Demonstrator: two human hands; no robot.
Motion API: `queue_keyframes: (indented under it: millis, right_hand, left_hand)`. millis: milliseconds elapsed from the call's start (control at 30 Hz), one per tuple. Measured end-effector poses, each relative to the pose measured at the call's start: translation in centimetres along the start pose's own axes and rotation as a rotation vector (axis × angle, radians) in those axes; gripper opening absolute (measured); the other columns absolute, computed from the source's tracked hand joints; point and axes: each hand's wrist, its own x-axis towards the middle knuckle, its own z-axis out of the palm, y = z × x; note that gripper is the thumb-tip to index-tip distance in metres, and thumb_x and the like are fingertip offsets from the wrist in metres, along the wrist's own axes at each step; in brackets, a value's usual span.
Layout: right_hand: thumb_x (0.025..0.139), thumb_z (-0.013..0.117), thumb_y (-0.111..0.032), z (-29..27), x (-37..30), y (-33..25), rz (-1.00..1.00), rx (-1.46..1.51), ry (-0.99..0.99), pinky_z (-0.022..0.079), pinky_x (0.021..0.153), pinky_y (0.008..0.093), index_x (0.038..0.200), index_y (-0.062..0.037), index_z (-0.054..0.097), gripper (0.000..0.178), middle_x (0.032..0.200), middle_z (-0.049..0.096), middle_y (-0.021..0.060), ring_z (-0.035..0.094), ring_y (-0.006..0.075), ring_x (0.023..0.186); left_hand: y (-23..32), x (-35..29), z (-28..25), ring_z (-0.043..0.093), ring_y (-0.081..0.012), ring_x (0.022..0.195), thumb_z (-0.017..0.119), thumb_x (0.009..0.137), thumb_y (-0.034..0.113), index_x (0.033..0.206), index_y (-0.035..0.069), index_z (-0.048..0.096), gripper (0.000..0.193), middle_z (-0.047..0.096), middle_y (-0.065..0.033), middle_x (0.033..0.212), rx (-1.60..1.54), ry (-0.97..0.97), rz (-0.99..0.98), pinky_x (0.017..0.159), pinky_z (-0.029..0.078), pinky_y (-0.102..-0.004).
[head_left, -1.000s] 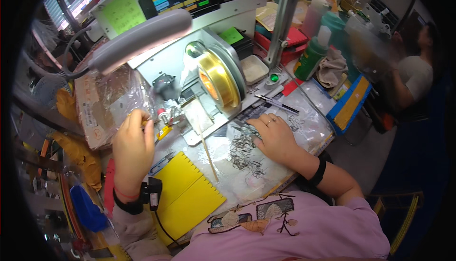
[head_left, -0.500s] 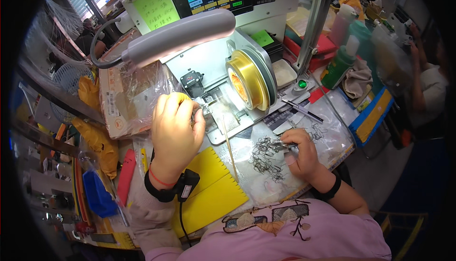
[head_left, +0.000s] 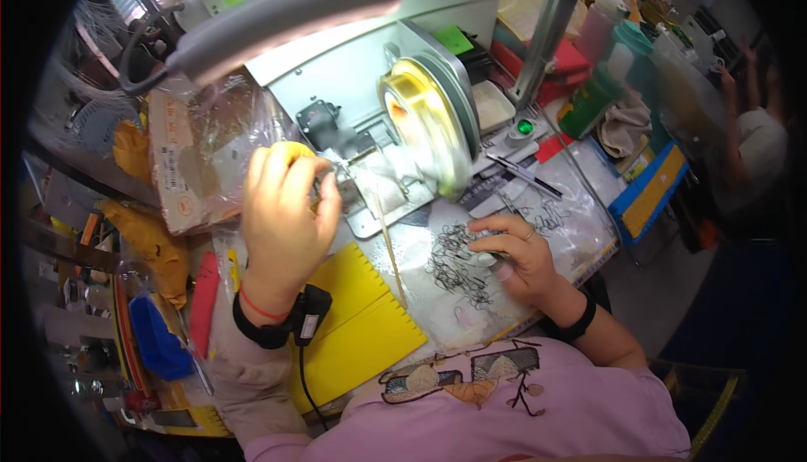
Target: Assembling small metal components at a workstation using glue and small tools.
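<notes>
My left hand is at the left side of a bench machine, thumb and fingertips pinched together by its small metal clamp parts. Whatever lies between those fingers is hidden. A gold spool on the machine, blurred at its lower edge, stands right of that hand. My right hand is over the right edge of a pile of thin, dark, curved wire pieces like fish hooks. Its thumb and fingers are closed together, and anything held there is too small to make out. A thin tan stick slants down from the machine's plate.
A grey lamp arches above the machine. A plastic-wrapped carton stands at the left, and a yellow folder lies in front. Pens, a green bottle and a metal post are at the right. Another person's arm shows at the far right.
The whole view has shifted, so the machine and bench appear further left and the screen is mostly cut off. The spool is now blurred as if turning. My right fingers have drawn closer together.
</notes>
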Motion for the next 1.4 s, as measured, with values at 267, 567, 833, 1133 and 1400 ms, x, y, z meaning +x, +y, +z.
queue_keyframes:
  millis: [267, 567, 833, 1133, 1400]
  right_hand:
    - [0.085, 0.062, -0.005, 0.3, -0.8, 0.3, 0.105, 0.032, 0.212, 0.046, 0.062, 0.0282, 0.098, -0.0006, 0.068, 0.015, 0.076, 0.059, 0.0087, 0.056, 0.0207, 0.066]
    - [0.089, 0.056, -0.005, -0.6, -1.2, -0.4, 0.059, 0.032, 0.180, 0.048, 0.073, 0.0301, 0.095, -0.0004, 0.064, 0.011, 0.089, 0.063, 0.0121, 0.061, 0.0212, 0.080]
    - [0.097, 0.048, -0.012, -3.4, 1.2, -2.0, 0.299, 0.572, 0.131, 0.045, 0.088, 0.0318, 0.103, 0.0034, 0.063, 0.022, 0.102, 0.062, 0.0092, 0.058, 0.0187, 0.097]
    - [0.096, 0.048, -0.009, -3.5, 2.3, -2.2, 0.530, 0.432, -0.137, 0.047, 0.085, 0.0284, 0.104, 0.0000, 0.064, 0.020, 0.096, 0.065, 0.0075, 0.062, 0.0163, 0.091]
    - [0.101, 0.039, -0.029, -2.2, 7.4, -6.7, 0.415, 0.665, -0.741, 0.044, 0.087, 0.0337, 0.120, -0.0012, 0.051, 0.036, 0.100, 0.060, 0.0132, 0.059, 0.0239, 0.097]
  left_hand:
    - [-0.1, 0.1, 0.2, 0.052, -0.0290, 0.081, 0.062, 0.075, -0.002, 0.082, -0.001, 0.060, 0.008, 0.056, -0.0129, 0.086, 0.009, 0.003, 0.017, 0.072, 0.043, -0.0360]
    - [0.2, 0.2, 0.6, 0.048, -0.0324, 0.081, 0.057, 0.077, -0.004, 0.080, -0.002, 0.053, 0.005, 0.052, -0.0156, 0.086, 0.013, 0.066, 0.048, 0.073, 0.040, -0.0395]
    - [0.3, -0.4, -2.3, 0.046, -0.0361, 0.088, 0.047, 0.084, 0.000, 0.084, -0.004, 0.050, 0.005, 0.047, -0.0191, 0.092, -0.094, -0.182, -0.048, 0.080, 0.038, -0.0400]
    - [-1.3, 0.7, 1.3, 0.059, -0.0134, 0.087, 0.040, 0.101, 0.010, 0.097, 0.000, 0.053, 0.017, 0.057, -0.0142, 0.112, -1.196, 0.091, -0.283, 0.075, 0.048, -0.0250]
    - [-1.1, 0.3, 1.1, 0.051, -0.0110, 0.072, 0.066, 0.080, -0.005, 0.106, 0.001, 0.054, 0.029, 0.057, -0.0075, 0.092, -0.667, 0.075, -0.194, 0.065, 0.042, -0.0213]
